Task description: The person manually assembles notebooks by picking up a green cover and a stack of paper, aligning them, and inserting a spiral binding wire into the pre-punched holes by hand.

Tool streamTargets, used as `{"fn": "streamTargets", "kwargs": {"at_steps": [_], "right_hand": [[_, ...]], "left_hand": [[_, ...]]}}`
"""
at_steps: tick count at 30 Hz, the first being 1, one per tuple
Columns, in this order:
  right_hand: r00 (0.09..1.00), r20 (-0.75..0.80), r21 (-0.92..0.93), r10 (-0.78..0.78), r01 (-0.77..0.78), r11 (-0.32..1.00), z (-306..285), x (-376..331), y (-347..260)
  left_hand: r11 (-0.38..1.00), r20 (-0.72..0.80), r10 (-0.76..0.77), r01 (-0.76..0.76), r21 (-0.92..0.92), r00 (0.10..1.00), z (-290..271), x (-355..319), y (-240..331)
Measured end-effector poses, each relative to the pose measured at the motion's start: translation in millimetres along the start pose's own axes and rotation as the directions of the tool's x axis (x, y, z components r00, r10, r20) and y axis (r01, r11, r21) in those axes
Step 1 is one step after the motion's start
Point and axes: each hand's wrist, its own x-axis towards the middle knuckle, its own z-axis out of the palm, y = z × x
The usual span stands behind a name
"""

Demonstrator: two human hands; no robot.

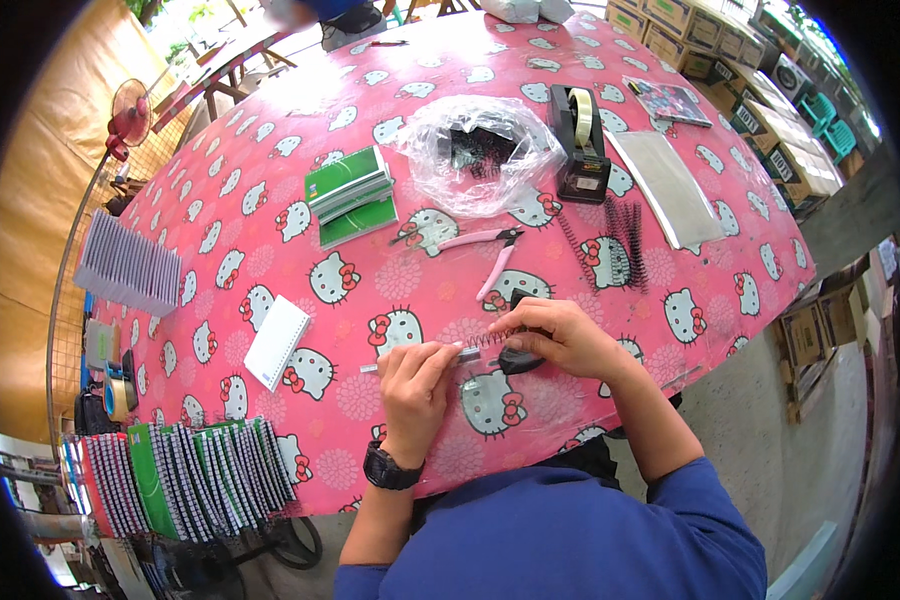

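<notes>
My left hand, with a black watch on its wrist, is closed over a narrow pale strip that looks like a small pad seen edge-on. Most of it is hidden under the fingers. Pinched in the fingertips of my right hand is a dark spiral binding coil, its other end at the strip's edge by my left fingers. Under my right hand sits a black object, partly covered, its kind unclear. Pink-handled cutting pliers lie just beyond, jaws pointing right.
Loose coils lie at right, near a tape dispenser, a clear plastic bag and a plastic-covered sheet. Green notebooks, a white spiral pad, a pad stack and bound notebooks occupy the left.
</notes>
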Motion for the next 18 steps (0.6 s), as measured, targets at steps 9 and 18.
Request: {"fn": "streamTargets", "kwargs": {"at_steps": [9,18], "right_hand": [[0.999,0.002,-0.042,-0.048,0.048,0.998,-1.0,0.3,2.8],[0.989,0.144,0.005,0.036,-0.037,0.999,-0.5,-0.8,-7.2]], "left_hand": [[1.0,0.0,0.008,-0.008,-0.006,1.0,-1.2,-1.3,0.5],[0.997,0.012,0.057,-0.056,-0.052,0.998,-8.1,-13.6,4.1]]}}
